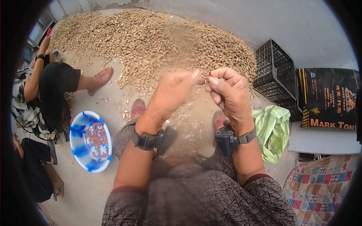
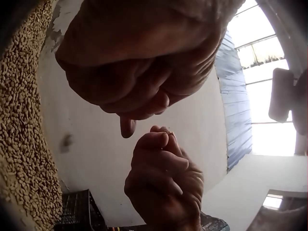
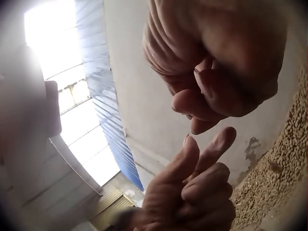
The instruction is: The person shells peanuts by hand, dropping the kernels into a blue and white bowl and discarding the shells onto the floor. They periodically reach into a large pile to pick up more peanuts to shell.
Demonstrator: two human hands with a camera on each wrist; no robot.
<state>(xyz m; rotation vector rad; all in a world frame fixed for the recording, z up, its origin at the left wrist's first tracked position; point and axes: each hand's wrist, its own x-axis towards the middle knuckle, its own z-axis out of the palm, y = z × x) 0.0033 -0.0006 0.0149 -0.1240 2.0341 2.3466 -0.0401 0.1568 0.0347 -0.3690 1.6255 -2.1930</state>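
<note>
My left hand (image 1: 171, 92) and right hand (image 1: 230, 90) meet fingertip to fingertip in front of the peanut heap (image 1: 151, 37). Between its thumb and forefinger, the right hand pinches a peanut (image 1: 210, 74), which shows only as a small dark-red bit; the fingers hide most of it. In the right wrist view the left hand (image 3: 192, 187) has thumb and forefinger apart with nothing between them, and its other fingers bent. The left wrist view shows its forefinger pointing down toward the right hand (image 2: 163, 178).
A blue-and-white basin (image 1: 75, 147) holding reddish kernels stands on the floor at left, near another seated person's leg (image 1: 86, 81). At right are a black crate (image 1: 273, 71), a green plastic bag (image 1: 271, 132), a black printed sack (image 1: 328, 98) and a patchwork cloth (image 1: 320, 188).
</note>
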